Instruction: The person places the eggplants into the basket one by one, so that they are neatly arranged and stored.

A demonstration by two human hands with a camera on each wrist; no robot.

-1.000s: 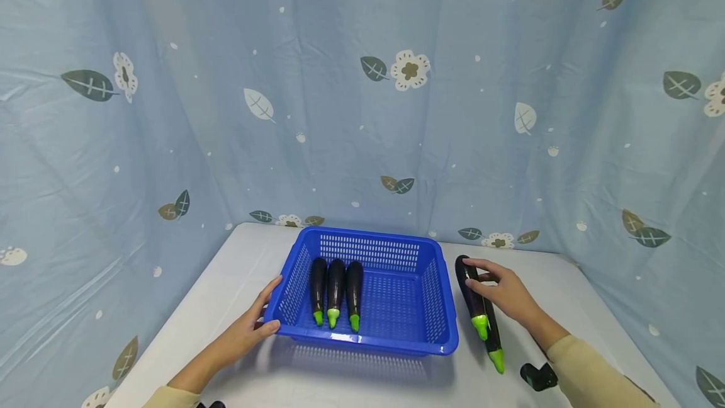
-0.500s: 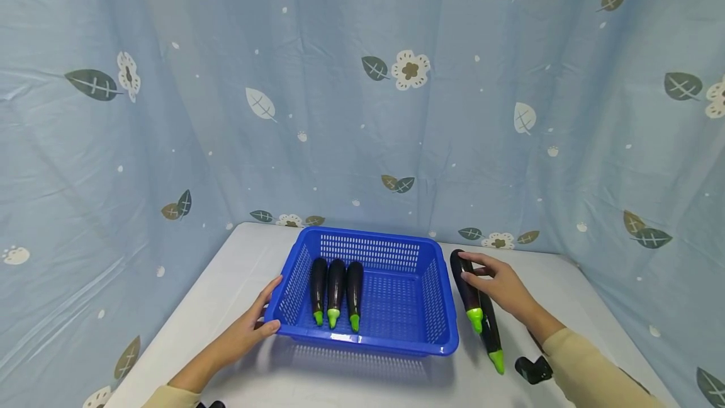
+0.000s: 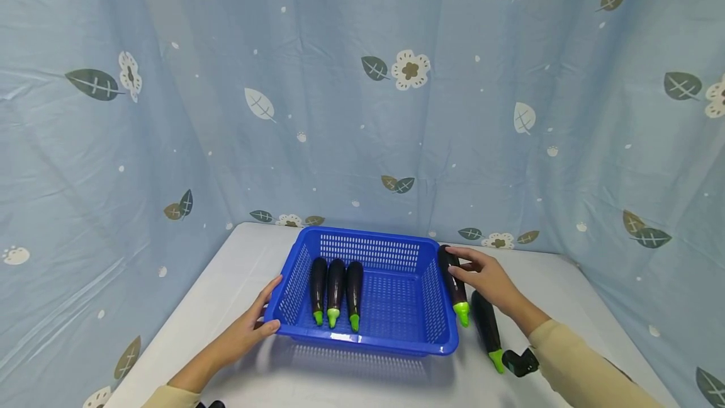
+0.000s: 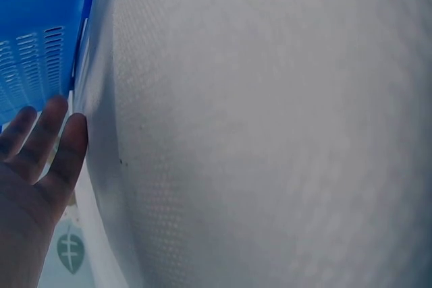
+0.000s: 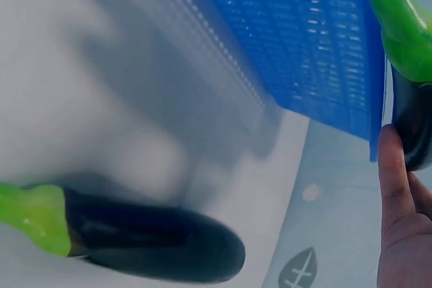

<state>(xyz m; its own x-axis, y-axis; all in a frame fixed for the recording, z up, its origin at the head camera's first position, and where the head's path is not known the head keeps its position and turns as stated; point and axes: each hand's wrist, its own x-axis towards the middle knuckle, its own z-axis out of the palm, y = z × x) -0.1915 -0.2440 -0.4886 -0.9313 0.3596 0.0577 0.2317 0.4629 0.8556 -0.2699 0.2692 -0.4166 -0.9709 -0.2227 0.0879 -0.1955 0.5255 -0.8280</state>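
In the head view my right hand (image 3: 491, 277) pinches a dark purple eggplant (image 3: 455, 288) with a bright green stem end, held over the right rim of a blue plastic basket (image 3: 362, 341). The right wrist view has this eggplant's green stem (image 5: 405, 32) beside the basket wall, with fingers along its dark body. My left hand (image 3: 245, 330) rests at the basket's left side, thumb near the front corner; in the left wrist view its fingers (image 4: 67, 153) are extended at the basket wall. Inside the basket, three eggplants (image 3: 336, 288) lie side by side at the left.
Another eggplant (image 3: 486, 323) lies on the white table (image 3: 317, 389) right of the basket. A small black device (image 3: 520, 362) sits below my right wrist. Blue patterned curtain (image 3: 453, 131) encloses the back and both sides.
My right hand has moved left with the eggplant, from above the other eggplant on the table to the basket's right rim. The left hand and basket have stayed put.
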